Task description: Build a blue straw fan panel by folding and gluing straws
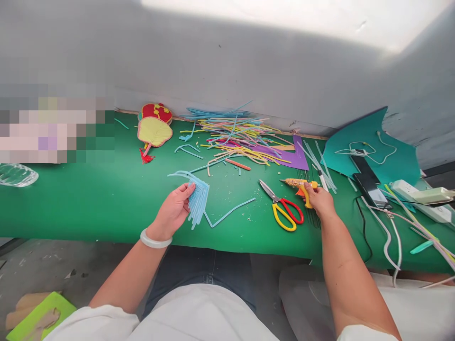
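In the head view, the left hand (174, 208) pinches a bunch of bent blue sticks (199, 199) between its thumb and fingers. The blue bunch sits at the fingertips, over the green table (131, 203), and its bends point away from the palm. A white bangle (155, 240) goes around the wrist just behind this grip. Next to the bunch, on the right, lies a loose blue stick (231, 211) with a bend in it. I can't tell if the two touch.

The right hand (320, 199) is closed around the handle of a yellow glue gun (298, 183). The gun's tip points left, toward the other hand. Red and yellow scissors (280, 208) lie just left of this grip, with their blades a little apart. A white pen (323, 180) is just past the right hand. Off to its right are a black phone (368, 184) and a white power strip (408, 195).

Farther away, past both hands and between them, is a messy heap of colored sticks (236, 135). A yellow fan (155, 132) lies beyond the left hand, a bit to its left.
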Demonstrator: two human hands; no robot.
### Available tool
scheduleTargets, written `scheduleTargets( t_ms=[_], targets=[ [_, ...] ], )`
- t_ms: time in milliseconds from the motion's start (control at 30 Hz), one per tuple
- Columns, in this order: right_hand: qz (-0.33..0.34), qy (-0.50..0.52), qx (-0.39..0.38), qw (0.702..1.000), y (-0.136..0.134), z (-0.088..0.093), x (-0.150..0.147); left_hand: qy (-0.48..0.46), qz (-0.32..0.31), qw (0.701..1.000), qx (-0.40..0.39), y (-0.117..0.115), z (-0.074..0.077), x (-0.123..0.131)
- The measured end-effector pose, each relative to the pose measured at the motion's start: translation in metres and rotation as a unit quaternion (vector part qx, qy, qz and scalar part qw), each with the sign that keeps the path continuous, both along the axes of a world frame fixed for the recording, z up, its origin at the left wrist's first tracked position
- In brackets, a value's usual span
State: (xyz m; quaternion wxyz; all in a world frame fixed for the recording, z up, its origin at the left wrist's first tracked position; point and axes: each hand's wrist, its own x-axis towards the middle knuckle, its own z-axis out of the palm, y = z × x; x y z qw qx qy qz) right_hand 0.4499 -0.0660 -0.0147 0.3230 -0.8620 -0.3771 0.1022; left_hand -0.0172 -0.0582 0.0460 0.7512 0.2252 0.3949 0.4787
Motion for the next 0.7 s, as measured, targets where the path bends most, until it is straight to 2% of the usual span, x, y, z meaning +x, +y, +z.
scheduleTargets(
  t_ms=[100,167,267,367,433,533,600,700],
  targets=[
    [-0.012,-0.022,-0.05,0.998,0.002,-0.002,0.003,0.046,-0.052,0.997,0.019,0.014,0.007,0.0],
    [-0.024,-0.044,-0.056,0.997,0.001,0.0,0.003,0.072,-0.076,0.994,0.033,0.024,0.012,0.001],
    [-0.057,-0.099,-0.026,0.993,-0.004,0.005,-0.008,0.113,-0.112,0.986,0.054,0.039,0.017,0.006],
    [-0.069,-0.156,0.031,0.985,-0.02,0.009,-0.045,0.187,-0.163,0.967,0.066,0.052,0.018,0.013],
    [-0.011,-0.187,0.11,0.976,-0.039,0.007,-0.089,0.238,-0.202,0.946,0.084,0.06,0.018,0.018],
    [0.182,-0.167,0.19,0.95,-0.074,-0.002,-0.174,0.311,-0.273,0.9,0.137,0.07,0.015,0.026],
    [0.274,-0.142,0.18,0.934,-0.095,-0.01,-0.226,0.352,-0.322,0.861,0.176,0.077,0.01,0.032],
    [0.32,-0.09,0.149,0.931,-0.11,-0.022,-0.276,0.403,-0.387,0.795,0.236,0.087,-0.001,0.04]
  ],
)
